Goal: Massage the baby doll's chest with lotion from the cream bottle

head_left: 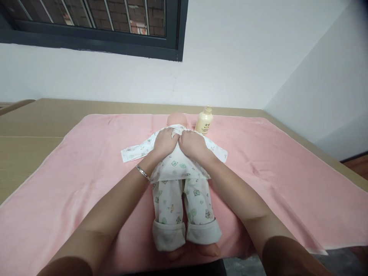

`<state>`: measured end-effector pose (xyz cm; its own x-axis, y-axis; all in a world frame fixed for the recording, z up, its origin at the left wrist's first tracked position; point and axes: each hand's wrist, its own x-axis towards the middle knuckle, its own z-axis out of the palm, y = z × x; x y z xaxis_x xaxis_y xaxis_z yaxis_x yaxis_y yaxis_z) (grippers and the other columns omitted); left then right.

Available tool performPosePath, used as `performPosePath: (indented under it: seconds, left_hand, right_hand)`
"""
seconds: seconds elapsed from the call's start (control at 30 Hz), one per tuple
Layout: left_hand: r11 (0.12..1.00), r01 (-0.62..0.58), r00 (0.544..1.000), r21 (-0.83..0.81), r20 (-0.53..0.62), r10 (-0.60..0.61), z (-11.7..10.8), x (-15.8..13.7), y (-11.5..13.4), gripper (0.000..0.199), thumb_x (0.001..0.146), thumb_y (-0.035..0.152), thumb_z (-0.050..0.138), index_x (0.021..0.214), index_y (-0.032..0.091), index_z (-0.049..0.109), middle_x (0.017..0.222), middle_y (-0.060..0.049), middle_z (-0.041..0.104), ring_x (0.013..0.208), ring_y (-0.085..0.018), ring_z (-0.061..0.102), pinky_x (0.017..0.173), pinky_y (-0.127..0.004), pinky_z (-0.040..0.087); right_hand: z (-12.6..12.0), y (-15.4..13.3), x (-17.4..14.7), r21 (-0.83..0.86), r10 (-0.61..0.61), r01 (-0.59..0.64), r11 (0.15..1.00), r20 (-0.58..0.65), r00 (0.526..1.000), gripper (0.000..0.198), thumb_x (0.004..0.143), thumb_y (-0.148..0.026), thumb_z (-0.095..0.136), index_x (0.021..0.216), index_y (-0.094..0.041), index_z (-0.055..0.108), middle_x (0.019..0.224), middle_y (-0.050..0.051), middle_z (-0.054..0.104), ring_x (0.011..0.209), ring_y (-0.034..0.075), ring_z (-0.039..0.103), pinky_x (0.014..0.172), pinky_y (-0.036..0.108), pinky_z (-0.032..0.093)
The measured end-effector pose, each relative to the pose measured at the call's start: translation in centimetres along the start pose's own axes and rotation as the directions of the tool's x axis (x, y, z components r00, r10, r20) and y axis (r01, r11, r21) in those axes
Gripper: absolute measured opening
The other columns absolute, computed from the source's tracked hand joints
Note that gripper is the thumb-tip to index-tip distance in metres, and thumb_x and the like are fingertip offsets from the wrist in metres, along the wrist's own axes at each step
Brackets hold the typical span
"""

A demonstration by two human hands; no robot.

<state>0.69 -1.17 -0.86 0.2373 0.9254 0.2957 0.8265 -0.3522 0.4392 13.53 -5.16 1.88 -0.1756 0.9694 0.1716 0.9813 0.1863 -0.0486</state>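
A bald baby doll (177, 119) lies stretched out, head away from me and bare feet at the near edge. It has a white printed shirt (178, 168) with the sleeves spread to both sides, and matching trousers (169, 199) with wide turned-up cuffs. My left hand (165, 142) is closed on the shirt at the upper body, below the head. Right beside it, my right hand (192, 143) is closed on the shirt too, the two thumbs almost touching. Most fingertips are hidden from me.
A cream-coloured bottle (204, 120) stands just right of the doll's head. Under everything lies a pink blanket (86, 172) with some creases, spread over a wooden table (34, 122). Behind are a white wall (230, 57) and a dark-framed barred window (175, 42).
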Motion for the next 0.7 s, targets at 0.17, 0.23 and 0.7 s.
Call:
performPosePath:
  seconds: [0.17, 0.23, 0.7]
  left_hand:
    - [0.996, 0.000, 0.999, 0.087, -0.042, 0.004, 0.5, -0.5, 0.6, 0.037, 0.095, 0.025, 0.036, 0.112, 0.010, 0.066, 0.122, -0.018, 0.069, 0.118, -0.031, 0.060, 0.106, -0.044, 0.046]
    - [0.991, 0.014, 0.999, 0.133, -0.044, -0.008, 0.4, -0.9, 1.2, 0.038, 0.096, 0.023, 0.035, 0.109, 0.009, 0.068, 0.119, -0.019, 0.069, 0.116, -0.032, 0.061, 0.104, -0.044, 0.047]
    - [0.995, 0.043, 0.992, -0.086, -0.112, -0.053, 1.2, -0.1, -0.6, 0.038, 0.092, 0.028, 0.042, 0.116, 0.015, 0.069, 0.124, -0.013, 0.071, 0.121, -0.028, 0.062, 0.110, -0.040, 0.046]
  right_hand:
    - [-0.1, 1.0, 0.8, 0.126, 0.036, -0.045, 0.991, 0.073, 0.997, 0.037, 0.103, -0.028, 0.033, 0.109, -0.012, 0.066, 0.112, 0.016, 0.071, 0.103, 0.032, 0.067, 0.082, 0.037, 0.049]
    - [0.3, 1.7, 1.5, 0.190, 0.032, -0.046, 0.981, 0.078, 0.996, 0.038, 0.104, -0.031, 0.032, 0.112, -0.013, 0.065, 0.118, 0.015, 0.070, 0.108, 0.031, 0.065, 0.087, 0.037, 0.048]
    - [-0.3, 0.0, 0.0, 0.071, -0.041, 0.037, 0.997, 0.050, 0.998, 0.037, 0.104, -0.022, 0.031, 0.118, -0.006, 0.061, 0.118, 0.020, 0.068, 0.112, 0.031, 0.062, 0.093, 0.036, 0.046]
